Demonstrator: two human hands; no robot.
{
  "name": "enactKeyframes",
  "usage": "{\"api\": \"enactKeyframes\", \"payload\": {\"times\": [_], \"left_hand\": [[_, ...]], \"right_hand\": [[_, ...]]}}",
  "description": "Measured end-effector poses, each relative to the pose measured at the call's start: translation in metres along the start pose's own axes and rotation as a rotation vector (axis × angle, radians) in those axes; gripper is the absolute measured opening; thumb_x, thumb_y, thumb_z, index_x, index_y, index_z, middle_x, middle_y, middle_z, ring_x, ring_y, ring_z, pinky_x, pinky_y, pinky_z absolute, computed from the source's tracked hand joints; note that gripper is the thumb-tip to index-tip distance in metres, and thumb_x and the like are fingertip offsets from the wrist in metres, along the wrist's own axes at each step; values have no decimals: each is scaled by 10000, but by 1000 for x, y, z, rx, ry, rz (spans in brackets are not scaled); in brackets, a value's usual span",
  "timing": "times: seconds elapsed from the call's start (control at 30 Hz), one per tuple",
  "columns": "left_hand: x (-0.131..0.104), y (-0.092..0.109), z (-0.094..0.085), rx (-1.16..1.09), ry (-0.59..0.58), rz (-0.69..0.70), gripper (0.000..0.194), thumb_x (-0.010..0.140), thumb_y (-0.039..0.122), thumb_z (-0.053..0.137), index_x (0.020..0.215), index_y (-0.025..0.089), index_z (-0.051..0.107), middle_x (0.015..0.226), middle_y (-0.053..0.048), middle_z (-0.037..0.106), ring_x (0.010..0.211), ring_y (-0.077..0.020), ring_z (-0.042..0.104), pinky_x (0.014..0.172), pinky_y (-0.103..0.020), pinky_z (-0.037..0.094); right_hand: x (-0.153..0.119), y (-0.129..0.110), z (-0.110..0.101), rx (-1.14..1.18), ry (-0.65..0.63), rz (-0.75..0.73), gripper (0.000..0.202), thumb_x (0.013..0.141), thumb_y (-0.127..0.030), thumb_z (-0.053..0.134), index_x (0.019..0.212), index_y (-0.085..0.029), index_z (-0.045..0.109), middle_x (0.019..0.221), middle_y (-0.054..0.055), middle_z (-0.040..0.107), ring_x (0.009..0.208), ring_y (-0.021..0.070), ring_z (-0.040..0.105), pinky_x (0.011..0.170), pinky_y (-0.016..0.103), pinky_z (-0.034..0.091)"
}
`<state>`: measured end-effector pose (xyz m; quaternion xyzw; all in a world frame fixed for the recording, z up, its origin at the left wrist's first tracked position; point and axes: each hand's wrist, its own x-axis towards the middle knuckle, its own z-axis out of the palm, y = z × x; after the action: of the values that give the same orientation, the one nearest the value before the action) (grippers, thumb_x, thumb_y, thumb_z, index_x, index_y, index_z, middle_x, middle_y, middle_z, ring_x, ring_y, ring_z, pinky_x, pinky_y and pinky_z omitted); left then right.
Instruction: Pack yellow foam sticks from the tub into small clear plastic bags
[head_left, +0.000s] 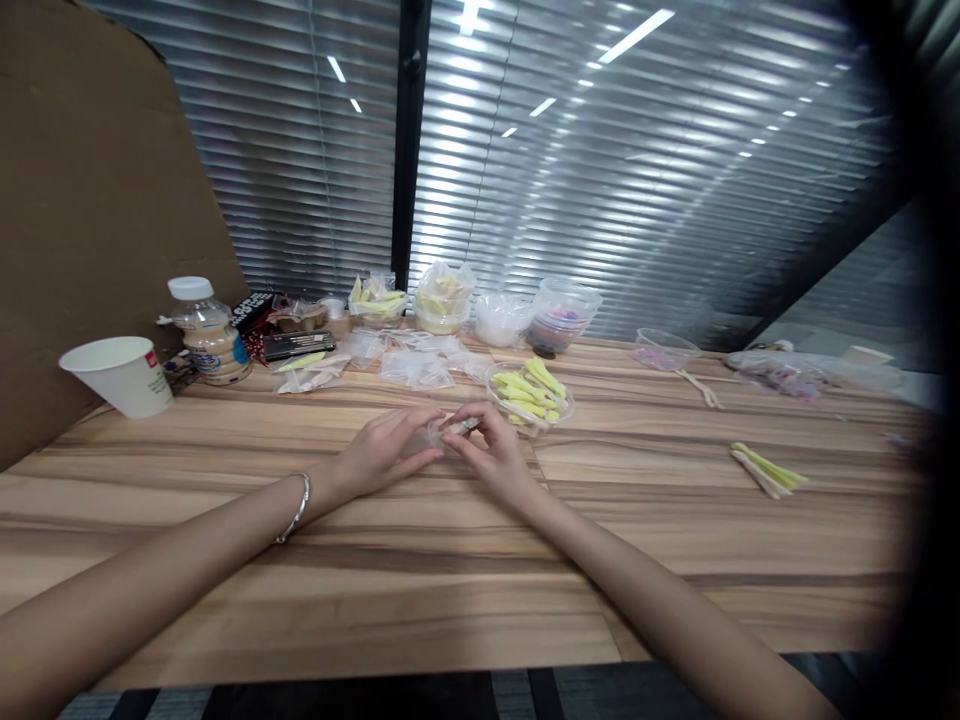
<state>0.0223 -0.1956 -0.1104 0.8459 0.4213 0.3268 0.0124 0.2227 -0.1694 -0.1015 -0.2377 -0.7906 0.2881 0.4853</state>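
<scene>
My left hand (391, 448) and my right hand (491, 450) meet over the middle of the table. Between their fingertips is a small clear plastic bag (433, 432), which both hands pinch. Something small and pale with a bluish-green spot shows at my right fingertips, too small to name. Just beyond my right hand stands a clear round bowl (568, 408) of yellow-green, petal-like strips (529, 392). Flat clear plastic bags (424, 362) lie in a pile behind my hands.
A paper cup (127, 375) and a drink bottle (208, 335) stand left, beside a cardboard panel (97, 180). Several plastic tubs line the back, including a stacked one (562, 315). A yellow-and-white bundle (766, 470) lies right, with a clear dish (666, 350) farther back.
</scene>
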Motion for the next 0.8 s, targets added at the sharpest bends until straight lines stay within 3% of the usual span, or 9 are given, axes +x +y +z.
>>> {"api": "enactKeyframes", "payload": {"times": [0.13, 0.3, 0.4, 0.53, 0.67, 0.8], "left_hand": [[1, 1, -1, -31, 3, -38, 503, 789, 410, 478, 1255, 242, 389, 1205, -14, 542, 1111, -71, 523, 966, -209, 445], [3, 2, -2, -121, -49, -94, 468, 827, 377, 411, 1276, 259, 358, 1246, -1, 512, 1137, -63, 505, 984, -202, 420], [2, 2, -3, -198, -124, -90, 481, 838, 372, 378, 1299, 244, 330, 1282, -19, 480, 1169, -75, 481, 999, -211, 407], [3, 3, -6, -302, -208, -126, 476, 836, 387, 376, 1289, 245, 344, 1275, -21, 479, 1157, -76, 477, 992, -201, 396], [9, 6, -11, -497, -226, -195, 458, 828, 413, 383, 1239, 215, 418, 1235, -48, 498, 1125, -91, 480, 966, -193, 404], [14, 8, -12, -840, -237, -410, 456, 798, 464, 422, 1173, 207, 450, 1103, -61, 551, 962, -103, 556, 837, -208, 471]], "right_hand": [[0, -3, -3, -16, -17, 11, 136, 857, -211, 528, 990, -185, 545, 956, 41, 595, 907, 144, 561, 798, 284, 453], [1, -5, -4, 3, -57, 44, 212, 913, -219, 414, 1096, -204, 519, 1079, 56, 561, 1025, 156, 522, 909, 315, 410], [0, -1, -2, 41, -11, 113, 249, 894, -251, 457, 1140, -219, 433, 1059, 59, 525, 961, 153, 535, 852, 305, 439], [-1, 4, 0, 101, 59, 111, 237, 837, -265, 556, 1019, -222, 411, 958, 27, 474, 839, 125, 542, 736, 259, 461], [-1, 3, 0, 42, 68, 36, 211, 797, -222, 611, 947, -207, 465, 906, 17, 493, 888, 126, 521, 810, 261, 436], [0, 3, 1, 114, 115, 42, 195, 804, -201, 600, 939, -205, 460, 871, 10, 489, 804, 109, 524, 736, 244, 442]]}}
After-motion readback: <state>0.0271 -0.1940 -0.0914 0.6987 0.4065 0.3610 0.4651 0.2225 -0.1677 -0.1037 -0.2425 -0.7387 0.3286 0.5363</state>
